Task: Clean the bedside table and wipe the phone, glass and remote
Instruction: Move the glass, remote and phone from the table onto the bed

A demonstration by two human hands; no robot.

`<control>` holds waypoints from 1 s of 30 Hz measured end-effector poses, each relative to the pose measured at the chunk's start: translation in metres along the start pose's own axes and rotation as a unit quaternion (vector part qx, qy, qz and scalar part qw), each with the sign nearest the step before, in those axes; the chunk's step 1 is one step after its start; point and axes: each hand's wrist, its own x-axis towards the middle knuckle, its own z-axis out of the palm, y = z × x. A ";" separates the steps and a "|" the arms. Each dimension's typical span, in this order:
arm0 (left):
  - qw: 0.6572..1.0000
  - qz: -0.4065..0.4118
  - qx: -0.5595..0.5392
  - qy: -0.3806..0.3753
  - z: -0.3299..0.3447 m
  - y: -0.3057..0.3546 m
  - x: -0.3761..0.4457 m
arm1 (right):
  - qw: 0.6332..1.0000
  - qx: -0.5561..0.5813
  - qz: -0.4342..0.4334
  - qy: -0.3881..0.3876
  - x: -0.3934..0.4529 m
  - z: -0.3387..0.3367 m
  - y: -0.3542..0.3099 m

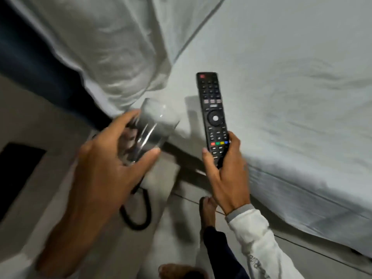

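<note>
My left hand grips a clear drinking glass, tilted with its mouth toward the bed. My right hand holds the lower end of a black remote, buttons facing up, its top end over the white bed sheet. Both are held in the air above the bed's edge. A dark flat rectangle lies at the left on a pale surface; whether it is the phone is unclear. The image is motion-blurred.
A bed with a white sheet fills the right and top, with a pillow at upper left. A black coiled cord hangs below my left hand. My bare feet stand on the tiled floor.
</note>
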 end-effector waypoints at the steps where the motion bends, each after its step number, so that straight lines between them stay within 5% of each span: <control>1: 0.999 0.008 -0.046 0.004 0.026 0.023 0.017 | 0.999 -0.006 0.020 0.040 0.016 -0.018 0.008; 6: 0.992 0.038 -0.117 -0.033 0.151 0.113 0.078 | 0.976 -0.065 0.125 0.169 0.078 -0.083 0.047; 11: 0.991 0.089 0.008 -0.095 0.243 0.158 0.115 | 0.933 -0.206 0.218 0.201 0.117 -0.115 0.098; 20: 0.971 0.169 0.159 -0.064 0.274 0.150 0.124 | 0.900 -0.242 0.252 0.260 0.118 -0.097 0.117; 25: 0.975 0.207 0.079 0.003 0.238 0.110 0.116 | 0.904 -0.250 0.157 0.309 0.109 -0.092 0.085; 30: 0.980 0.169 0.056 0.086 0.164 0.009 0.079 | 0.943 -0.188 -0.044 0.271 0.086 -0.037 0.033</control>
